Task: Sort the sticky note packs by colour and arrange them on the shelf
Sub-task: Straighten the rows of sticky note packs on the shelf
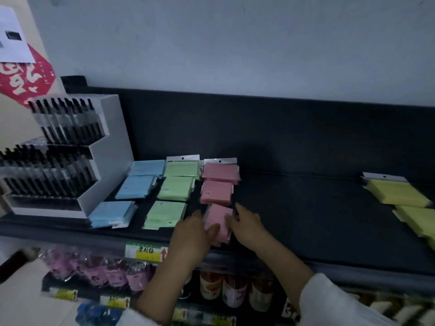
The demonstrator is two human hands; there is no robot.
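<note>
Both hands meet at the front of the dark shelf (306, 208) on a stack of pink packs (217, 222). The left hand (191, 234) presses its left side, thumb across the front; the right hand (247, 225) closes on the right edge, forefinger stretched along it. Behind this stack lie two more pink stacks (219, 182), one behind the other, forming a column. To the left runs a column of three green stacks (173, 191), then three blue stacks (131, 191), beside a white pen display (110, 142). Well apart on the right lie yellow packs (397, 191). Below the shelf edge sits a price label (146, 252), with other goods on lower shelves.
</note>
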